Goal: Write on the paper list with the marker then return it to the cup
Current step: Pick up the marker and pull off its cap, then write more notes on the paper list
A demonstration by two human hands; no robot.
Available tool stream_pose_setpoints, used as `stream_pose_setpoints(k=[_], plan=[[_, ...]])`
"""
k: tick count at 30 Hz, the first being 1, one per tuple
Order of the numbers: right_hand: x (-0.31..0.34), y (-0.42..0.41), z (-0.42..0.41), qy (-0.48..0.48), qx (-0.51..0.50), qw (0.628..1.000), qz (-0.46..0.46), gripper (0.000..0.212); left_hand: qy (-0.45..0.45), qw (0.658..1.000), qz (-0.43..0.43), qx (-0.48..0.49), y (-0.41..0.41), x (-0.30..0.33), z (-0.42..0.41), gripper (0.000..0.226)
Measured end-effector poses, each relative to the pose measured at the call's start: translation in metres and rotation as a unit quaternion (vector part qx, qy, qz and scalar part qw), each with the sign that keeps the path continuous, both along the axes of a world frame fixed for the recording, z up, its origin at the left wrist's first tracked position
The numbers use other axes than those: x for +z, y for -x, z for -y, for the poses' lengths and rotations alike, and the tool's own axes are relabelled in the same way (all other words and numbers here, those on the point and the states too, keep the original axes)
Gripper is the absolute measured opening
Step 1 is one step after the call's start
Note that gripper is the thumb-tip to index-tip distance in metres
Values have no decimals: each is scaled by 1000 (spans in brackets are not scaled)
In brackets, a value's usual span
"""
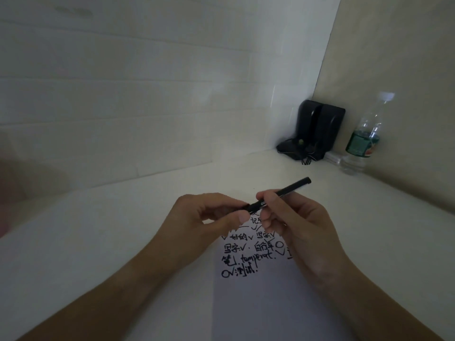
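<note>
A pale, smooth worktop (123, 230) fills the lower part of the view and runs back into a corner of the room. The wall behind it (123, 94) is covered in large whitish tiles laid in horizontal courses, while the wall on the right (394, 57) is a plain beige panel. The light is dim, with a brighter patch on the surface just beyond the hands.

Tucked into the corner stand two black speakers (320, 124), side by side, with a tangle of dark cable (295, 148) at their base. Near them, against the beige wall, a clear water bottle (362, 139) with a green label and white cap stands upright.

The paper list (258, 291) lies on the worktop under the hands, its upper half covered in black handwriting and tick marks. Above it, the black marker (290, 190) is held off the paper, tilted up toward the right. The right hand (290, 222) has its grip closed around the barrel; the left hand (209, 217) pinches the marker's lower end between thumb and fingers
</note>
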State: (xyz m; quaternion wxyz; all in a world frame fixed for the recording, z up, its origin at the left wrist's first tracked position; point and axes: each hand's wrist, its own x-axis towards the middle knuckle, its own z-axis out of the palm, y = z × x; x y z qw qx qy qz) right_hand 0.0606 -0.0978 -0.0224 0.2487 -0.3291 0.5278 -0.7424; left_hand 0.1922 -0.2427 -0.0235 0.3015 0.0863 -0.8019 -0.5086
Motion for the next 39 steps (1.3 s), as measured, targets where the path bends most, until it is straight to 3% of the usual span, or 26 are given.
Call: stream_pose_setpoints(k=[5,10,13,15,19,22,26,29,33,39], plan=[[5,-1,1,-3,-34,999,-34,28,36,995,85,-37,1,0,2,27],[-2,-6,5,11,-72,997,-34,24,106,988,96,-51,6,-1,-6,40],[8,23,-3,93,-188,969,134,33,85,992,95,-22,0,-2,5,47],[14,48,-16,140,-249,941,183,28,71,994,71,45,-7,-5,22,49],[-2,44,-12,44,-258,963,71,23,67,989,49,123,-8,-9,30,53],[4,29,-5,20,-216,976,21,11,127,980,114,100,2,-13,24,47],[35,25,-24,42,-195,980,4,14,251,950,178,55,2,-19,31,37],[38,4,-39,-55,-113,991,-39,11,263,947,179,49,3,-22,35,42],[4,-23,-57,-148,-93,982,-77,12,284,941,172,57,7,-28,40,34],[-14,-22,-59,-167,-115,971,-130,12,290,940,166,64,9,-32,41,33]])
